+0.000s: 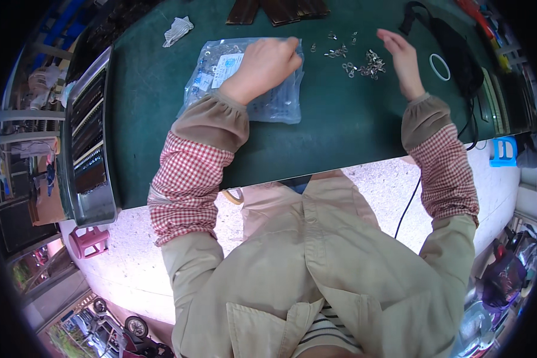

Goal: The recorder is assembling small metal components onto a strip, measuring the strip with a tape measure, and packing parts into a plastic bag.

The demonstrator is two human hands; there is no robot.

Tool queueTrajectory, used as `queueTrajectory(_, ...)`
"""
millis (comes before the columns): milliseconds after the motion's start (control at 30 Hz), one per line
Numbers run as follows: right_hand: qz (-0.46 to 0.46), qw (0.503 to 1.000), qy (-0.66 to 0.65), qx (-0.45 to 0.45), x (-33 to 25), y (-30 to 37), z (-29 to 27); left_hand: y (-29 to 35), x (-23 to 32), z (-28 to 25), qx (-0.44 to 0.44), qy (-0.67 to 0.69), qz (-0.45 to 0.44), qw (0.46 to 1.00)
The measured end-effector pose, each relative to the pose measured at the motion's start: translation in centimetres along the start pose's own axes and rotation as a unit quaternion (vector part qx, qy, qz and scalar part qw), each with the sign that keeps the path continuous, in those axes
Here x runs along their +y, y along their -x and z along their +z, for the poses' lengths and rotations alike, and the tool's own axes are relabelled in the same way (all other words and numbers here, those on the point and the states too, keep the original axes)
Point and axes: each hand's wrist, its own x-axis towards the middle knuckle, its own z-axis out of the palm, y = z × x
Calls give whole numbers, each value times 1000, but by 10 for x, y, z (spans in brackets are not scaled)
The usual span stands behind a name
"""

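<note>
A clear plastic bag [280,101] with a white label lies on the green tabletop, small shiny pieces showing inside its upper left. Over the bag, my left hand [267,64] is closed with its fingers curled; whatever it may hold is hidden. Just right of the bag, loose small metal pieces with ring-like ends [373,65] are heaped and scattered. Beside this heap, on its right, my right hand [403,59] is held with fingers stretched out, and nothing shows in it. Checked sleeve covers are on both my forearms.
A metal tray [104,206] of dark strips stands at the table's left edge. Dark brown pieces [277,11] and a crumpled striped cloth [178,31] lie at the back. To the right are a white ring [440,67] and a black bag [456,51] with a cord.
</note>
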Motion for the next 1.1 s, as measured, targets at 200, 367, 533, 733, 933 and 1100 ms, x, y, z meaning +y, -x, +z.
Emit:
queueTrajectory(200, -217, 862, 449, 87, 84, 1, 29, 26, 1, -5, -58, 7, 20, 998)
queueTrajectory(367, -235, 936, 244, 97, 67, 4, 91, 39, 4, -16, -34, 22, -3, 999)
queueTrajectory(533, -222, 929, 292, 56, 52, -49, 33, 43, 5, -14, -35, 22, -5, 999)
queueTrajectory(733, -272, 842, 431, -176, 60, -50, 52, 37, 0, -1, -7, 22, 2, 1000)
queueTrajectory(933, -317, 798, 387, -335, 44, -7, 55, 40, 0, -4, -3, 35, -18, 999)
queueTrajectory(1100, -363, 781, 396, -320, 34, 12, 44, 38, -2, -1, -11, 31, -17, 999)
